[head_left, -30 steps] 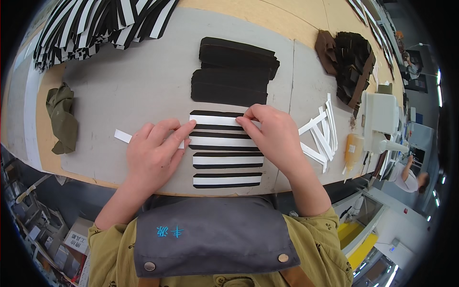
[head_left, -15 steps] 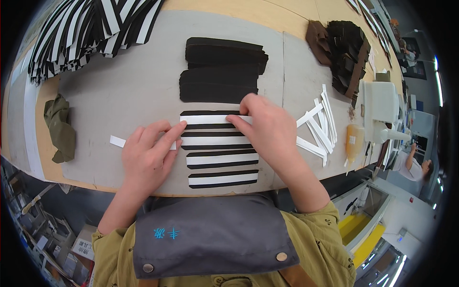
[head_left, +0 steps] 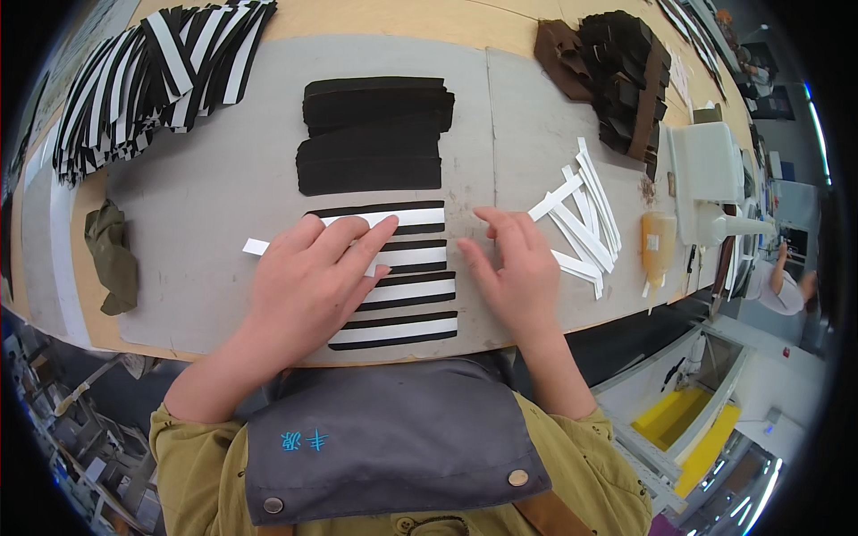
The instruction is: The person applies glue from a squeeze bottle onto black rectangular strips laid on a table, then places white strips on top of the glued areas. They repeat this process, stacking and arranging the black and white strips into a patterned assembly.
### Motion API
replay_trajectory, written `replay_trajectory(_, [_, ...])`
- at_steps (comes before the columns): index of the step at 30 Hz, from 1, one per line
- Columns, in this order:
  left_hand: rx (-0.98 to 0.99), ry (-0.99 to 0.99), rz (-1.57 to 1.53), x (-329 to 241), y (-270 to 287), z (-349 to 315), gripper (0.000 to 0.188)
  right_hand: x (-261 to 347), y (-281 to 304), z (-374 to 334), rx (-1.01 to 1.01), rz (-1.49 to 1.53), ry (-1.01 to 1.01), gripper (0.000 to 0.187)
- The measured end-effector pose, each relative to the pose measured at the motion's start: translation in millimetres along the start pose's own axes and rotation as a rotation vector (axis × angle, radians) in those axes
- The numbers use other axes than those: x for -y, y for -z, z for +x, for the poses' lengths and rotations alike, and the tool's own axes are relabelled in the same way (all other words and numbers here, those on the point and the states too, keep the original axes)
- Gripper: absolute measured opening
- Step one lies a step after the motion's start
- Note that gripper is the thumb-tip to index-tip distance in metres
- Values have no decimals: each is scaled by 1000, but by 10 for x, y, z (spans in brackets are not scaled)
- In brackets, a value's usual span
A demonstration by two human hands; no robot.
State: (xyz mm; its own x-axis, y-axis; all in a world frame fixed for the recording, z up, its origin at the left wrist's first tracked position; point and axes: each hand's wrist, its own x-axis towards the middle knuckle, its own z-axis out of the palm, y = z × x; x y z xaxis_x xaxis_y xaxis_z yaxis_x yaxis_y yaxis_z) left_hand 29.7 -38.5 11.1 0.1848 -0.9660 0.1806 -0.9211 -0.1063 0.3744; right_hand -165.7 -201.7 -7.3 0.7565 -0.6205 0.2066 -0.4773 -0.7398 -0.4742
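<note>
My left hand [head_left: 313, 281] lies over the left part of a row of black strips, each with a white band along its middle. Its index fingertip touches the white band of the top strip [head_left: 424, 217]. A loose white strip [head_left: 256, 246] is held in this hand, with one end sticking out past the knuckles and another bit by the thumb. My right hand [head_left: 518, 272] hovers just right of the row, thumb and fingers apart, with nothing in it. Several banded strips lie below the top one, the lowest [head_left: 429, 326] near the table edge.
Beyond the row lie two stacks of plain black pieces [head_left: 371, 165]. Loose white strips [head_left: 581, 228] are piled on the right, near a yellowish bottle [head_left: 658, 246] and a dark brown bundle [head_left: 626, 80]. Banded strips [head_left: 170, 71] heap far left, above an olive cloth [head_left: 112, 255].
My right hand has let go of the top strip's white band and drawn back to the right. My left hand has slid right along that strip, carrying the loose white strip.
</note>
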Motion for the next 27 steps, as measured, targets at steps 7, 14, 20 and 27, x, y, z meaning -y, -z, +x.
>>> replay_trajectory(7, [44, -22, 140, -31, -118, 52, 48, 51, -85, -33, 79, -187, 196, 56])
replay_trajectory(14, [4, 40, 115, -3, -109, -42, 49, 87, -53, -13, 53, -253, 223, 52])
replay_trajectory(20, [34, 158, -473, -243, 393, -88, 48, 177, 83, 23, 97, 1, 262, 65])
replay_trajectory(27, [-137, -196, -559, -518, 244, 116, 49, 396, 39, -180, 458, 1270, 7, 40])
